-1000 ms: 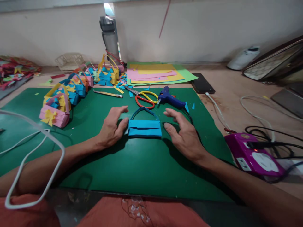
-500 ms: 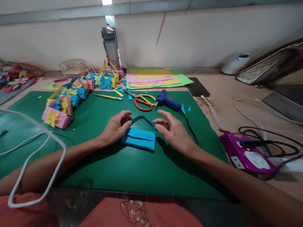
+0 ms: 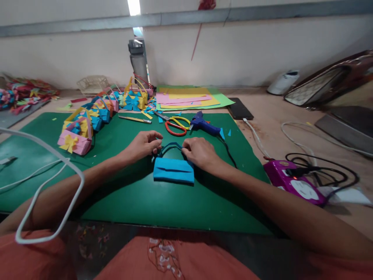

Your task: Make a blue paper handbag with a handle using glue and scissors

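A small blue paper handbag [image 3: 173, 171] lies on the green cutting mat [image 3: 122, 202] in front of me, its folded flap crossed by a dark slit. From its far edge rises a thin arched paper handle [image 3: 171, 144]. My right hand [image 3: 201, 153] is closed, pinching the right side of that handle between thumb and fingers. My left hand [image 3: 142, 146] hovers by the handle's left end with thumb and index finger apart. Its lower fingers are partly hidden, so whether they touch the paper is unclear.
Beyond my hands lie scissors [image 3: 175, 128], a blue glue gun [image 3: 205, 124] and a utility knife [image 3: 135, 119]. Finished paper bags [image 3: 76, 142] line the left. Coloured sheets [image 3: 189, 95] and a phone [image 3: 240, 108] sit behind. A purple power strip [image 3: 294, 182] stands right; a white bar [image 3: 55, 157] crosses the left foreground.
My right hand has moved left and its fingers have closed on the handle. My left hand stays near the handle's left side. The bag has turned slightly, and the camera view has shifted.
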`<act>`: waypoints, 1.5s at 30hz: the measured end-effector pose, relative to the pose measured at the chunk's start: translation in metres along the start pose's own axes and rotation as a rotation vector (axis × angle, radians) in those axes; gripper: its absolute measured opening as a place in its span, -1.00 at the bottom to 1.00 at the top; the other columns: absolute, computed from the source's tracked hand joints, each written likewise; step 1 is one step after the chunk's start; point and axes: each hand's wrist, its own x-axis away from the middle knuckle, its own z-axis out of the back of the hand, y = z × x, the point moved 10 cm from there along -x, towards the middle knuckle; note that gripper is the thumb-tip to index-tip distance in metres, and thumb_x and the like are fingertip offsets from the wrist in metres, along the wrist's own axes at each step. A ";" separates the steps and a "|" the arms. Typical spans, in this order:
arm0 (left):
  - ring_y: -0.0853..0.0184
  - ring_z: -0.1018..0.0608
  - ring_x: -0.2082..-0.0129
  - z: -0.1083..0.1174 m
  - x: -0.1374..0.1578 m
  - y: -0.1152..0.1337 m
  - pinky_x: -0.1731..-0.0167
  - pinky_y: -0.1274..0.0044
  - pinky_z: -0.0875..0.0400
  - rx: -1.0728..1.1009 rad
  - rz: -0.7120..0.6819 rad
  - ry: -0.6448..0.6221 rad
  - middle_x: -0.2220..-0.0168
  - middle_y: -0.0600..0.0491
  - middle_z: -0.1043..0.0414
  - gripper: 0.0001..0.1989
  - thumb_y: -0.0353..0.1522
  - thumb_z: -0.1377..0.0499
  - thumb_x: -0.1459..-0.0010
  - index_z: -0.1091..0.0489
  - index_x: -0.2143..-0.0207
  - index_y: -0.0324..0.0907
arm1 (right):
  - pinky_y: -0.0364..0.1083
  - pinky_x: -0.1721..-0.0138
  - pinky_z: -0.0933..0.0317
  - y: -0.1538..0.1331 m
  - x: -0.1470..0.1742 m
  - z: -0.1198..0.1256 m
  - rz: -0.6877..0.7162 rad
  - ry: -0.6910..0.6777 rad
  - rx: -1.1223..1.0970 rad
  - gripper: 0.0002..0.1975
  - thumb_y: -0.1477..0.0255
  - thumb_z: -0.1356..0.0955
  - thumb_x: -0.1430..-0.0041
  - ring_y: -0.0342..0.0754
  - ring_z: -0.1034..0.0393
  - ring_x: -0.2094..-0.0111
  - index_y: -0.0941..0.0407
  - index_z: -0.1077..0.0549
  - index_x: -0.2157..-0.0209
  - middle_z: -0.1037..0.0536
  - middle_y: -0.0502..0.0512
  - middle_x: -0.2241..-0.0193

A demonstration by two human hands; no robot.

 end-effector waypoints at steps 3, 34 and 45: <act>0.52 -0.39 0.58 0.036 0.004 0.038 0.55 0.67 -0.27 -0.018 -0.141 0.077 0.52 0.13 -0.40 -0.80 -0.41 -0.11 -0.04 -0.36 0.26 -0.31 | -0.14 0.47 -0.05 -0.004 -0.001 0.015 0.017 0.070 -0.008 -0.86 0.53 -0.26 -0.03 -0.06 -0.37 0.44 0.13 -0.43 0.51 -0.51 0.09 0.51; 0.31 -0.45 0.40 -0.014 0.004 -0.003 0.49 0.57 -0.33 0.230 -0.143 0.024 0.39 -0.01 -0.45 -0.62 -0.09 -0.18 0.04 -0.44 0.32 -0.23 | -0.14 0.45 -0.13 0.005 0.002 0.044 0.091 0.368 -0.151 -0.88 0.52 -0.27 -0.04 -0.07 -0.36 0.51 0.16 -0.44 0.38 -0.51 0.10 0.53; 0.47 -0.34 0.57 0.000 -0.007 -0.020 0.55 0.62 -0.18 0.308 -0.111 0.201 0.53 0.13 -0.34 -0.63 -0.22 -0.19 0.06 -0.31 0.24 -0.27 | -0.14 0.43 -0.19 0.020 0.005 0.011 0.021 0.169 -0.566 -0.76 0.36 -0.27 -0.10 -0.10 -0.36 0.44 0.12 -0.35 0.18 -0.48 0.04 0.44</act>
